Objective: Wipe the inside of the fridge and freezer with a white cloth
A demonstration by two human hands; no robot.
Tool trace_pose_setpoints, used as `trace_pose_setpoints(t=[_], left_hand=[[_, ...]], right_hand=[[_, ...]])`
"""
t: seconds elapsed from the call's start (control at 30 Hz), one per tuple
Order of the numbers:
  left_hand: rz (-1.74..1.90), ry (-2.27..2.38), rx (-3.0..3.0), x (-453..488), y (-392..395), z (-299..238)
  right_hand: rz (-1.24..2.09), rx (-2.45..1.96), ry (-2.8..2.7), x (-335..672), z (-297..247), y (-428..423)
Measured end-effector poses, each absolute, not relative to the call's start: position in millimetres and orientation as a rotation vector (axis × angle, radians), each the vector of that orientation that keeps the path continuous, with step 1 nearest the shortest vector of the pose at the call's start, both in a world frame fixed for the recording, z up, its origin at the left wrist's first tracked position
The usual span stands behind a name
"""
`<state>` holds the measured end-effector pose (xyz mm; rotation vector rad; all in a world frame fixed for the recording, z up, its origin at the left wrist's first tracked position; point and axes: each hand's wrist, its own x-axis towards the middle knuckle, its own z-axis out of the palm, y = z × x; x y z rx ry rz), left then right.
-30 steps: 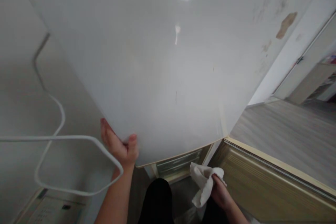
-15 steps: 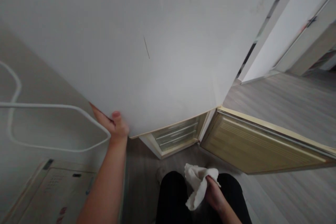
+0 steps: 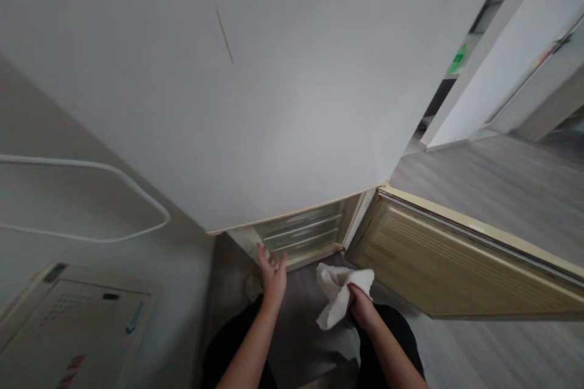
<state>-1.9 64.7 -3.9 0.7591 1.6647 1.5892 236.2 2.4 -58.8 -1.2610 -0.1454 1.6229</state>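
Observation:
A white cloth (image 3: 335,292) hangs from my right hand (image 3: 362,309), whose fingers are closed on it above my right knee. My left hand (image 3: 274,276) is empty, fingers spread, by the lower left front of the open fridge compartment (image 3: 303,231). Whether its fingertips touch the frame I cannot tell. Clear ridged shelving shows inside the compartment. The yellowed fridge door (image 3: 456,255) stands swung out to the right. Over the compartment spreads the large white top (image 3: 292,103) of the fridge, with a thin dark scratch in it.
A white cable (image 3: 132,185) loops along the wall at left. Below it is a pale metal panel box (image 3: 86,328) with red and blue marks. Grey wood-look floor (image 3: 474,176) runs off to the right, past a white wall (image 3: 497,73).
My left hand has let go of the top's left edge and moved right and down to the compartment opening. The cloth stays in my right hand, and the view has shifted slightly.

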Motion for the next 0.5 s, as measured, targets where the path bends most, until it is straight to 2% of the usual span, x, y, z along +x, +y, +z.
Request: trace_pose_setpoints(t=[0.1, 0.23, 0.5], left_hand=[[1.444, 1.502, 0.6, 19.9, 77.7, -26.4], [1.369, 1.313, 0.287, 18.2, 119.4, -12.8], [1.323, 1.026, 0.249, 24.5, 170.6, -1.6]], right_hand=[[1.529, -1.305, -0.246, 220.8, -73.7, 51.9], [1.473, -1.261, -0.379, 182.0, -84.3, 93.1], [1.647, -1.215, -0.424, 171.6, -98.9, 99.7]])
